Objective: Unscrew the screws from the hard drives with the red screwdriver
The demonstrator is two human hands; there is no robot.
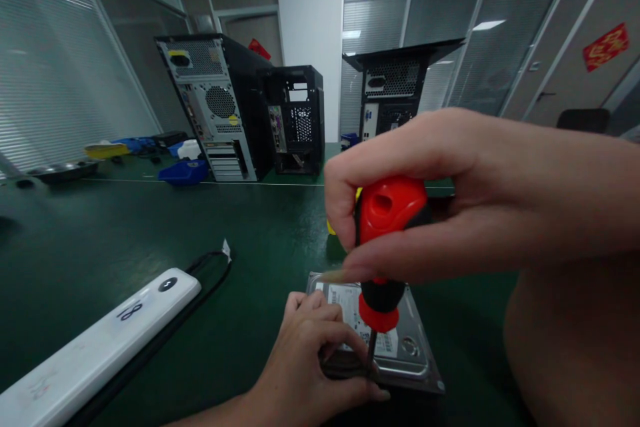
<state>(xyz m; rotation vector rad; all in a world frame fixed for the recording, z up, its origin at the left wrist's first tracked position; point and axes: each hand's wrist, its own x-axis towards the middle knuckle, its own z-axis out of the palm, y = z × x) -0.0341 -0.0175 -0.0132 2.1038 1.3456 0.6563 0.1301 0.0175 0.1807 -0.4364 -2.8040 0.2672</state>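
A silver hard drive (411, 320) with a white label lies flat on the green table, partly covered by both hands. My right hand (425, 213) wraps round the red and black handle of a screwdriver (393, 210), held nearly upright over the drive. Its thin shaft points down to the drive's near part; my fingers partly hide the tip. At the drive's near left side, my left hand (315, 353) is closed on it, other fingers curled over its left part. The left thumb and index finger come together beside the lower end of the shaft.
A white power strip (125, 327) marked 18 lies at the left with its black cable. Computer cases (215, 107) stand at the back, another case (393, 87) behind my right hand. A blue tray (184, 172) and a metal dish (65, 171) sit at the far left.
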